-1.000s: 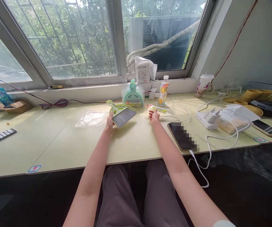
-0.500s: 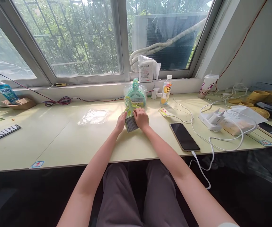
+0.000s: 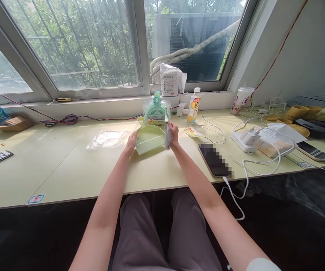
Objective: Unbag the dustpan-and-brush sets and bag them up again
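Over the surface (image 3: 74, 169), a plain pale-green dustpan (image 3: 150, 137) opens toward the person, the left hand (image 3: 130, 144) closing its fingers on one side; the right hand's (image 3: 174, 133) fingers clasp a grey-bristled brush (image 3: 167, 136). Behind, a bottle's label (image 3: 195, 102) is too small to read.

Purplish-grey trousers (image 3: 138, 233), white sleeve edge (image 3: 263, 264), bare forearms (image 3: 108, 199)
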`<state>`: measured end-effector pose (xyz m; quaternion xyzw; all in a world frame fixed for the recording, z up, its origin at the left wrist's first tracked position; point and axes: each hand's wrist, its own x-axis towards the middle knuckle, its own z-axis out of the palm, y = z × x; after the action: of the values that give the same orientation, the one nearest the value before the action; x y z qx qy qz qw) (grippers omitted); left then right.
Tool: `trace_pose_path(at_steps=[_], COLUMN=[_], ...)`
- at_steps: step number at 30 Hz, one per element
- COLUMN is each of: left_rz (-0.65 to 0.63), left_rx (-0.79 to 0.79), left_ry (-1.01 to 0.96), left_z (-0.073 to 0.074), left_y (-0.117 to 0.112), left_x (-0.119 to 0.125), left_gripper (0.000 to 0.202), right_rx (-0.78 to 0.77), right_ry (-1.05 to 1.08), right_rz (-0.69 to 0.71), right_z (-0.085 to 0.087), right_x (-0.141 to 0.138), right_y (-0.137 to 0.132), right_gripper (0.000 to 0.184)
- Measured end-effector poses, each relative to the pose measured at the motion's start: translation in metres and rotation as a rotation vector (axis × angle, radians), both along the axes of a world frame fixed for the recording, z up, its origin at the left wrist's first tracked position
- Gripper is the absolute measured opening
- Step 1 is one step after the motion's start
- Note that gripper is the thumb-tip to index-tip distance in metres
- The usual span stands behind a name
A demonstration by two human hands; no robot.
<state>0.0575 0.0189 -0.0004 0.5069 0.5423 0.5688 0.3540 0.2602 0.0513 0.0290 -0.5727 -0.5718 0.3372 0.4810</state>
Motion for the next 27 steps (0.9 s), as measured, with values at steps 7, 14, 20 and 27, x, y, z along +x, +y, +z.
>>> trace_pose_path(at_steps=[7,14,20,27], left_rz=[0.207,0.275,0.311,0.407], left_rx=[-0.132,-0.232,-0.24,-0.293], left_ry=[0.339,0.66,0.739,0.918], left_z=[-0.015,-0.02,-0.019,-0.012], left_y=[0.007,0.006,0.001,-0.006], left_x=[-0.043,-0.047,-0.047,-0.046], left_gripper=[0.03,0.027,0.029,0.031], right_rx=[0.138,0.061,0.038,0.084], right_ry=[-0.644,-0.912,-0.987,-0.982], right_rz=[-0.13,-0.027,0.034,-0.003], right_z=[-0.021,-0.033,-0.031,-0.034], right_x=[0.032,0.029,0.025,0.017], right_y=[0.022,0.021,0.016,0.015], right_gripper=[0.034,0.032,0.034,0.041])
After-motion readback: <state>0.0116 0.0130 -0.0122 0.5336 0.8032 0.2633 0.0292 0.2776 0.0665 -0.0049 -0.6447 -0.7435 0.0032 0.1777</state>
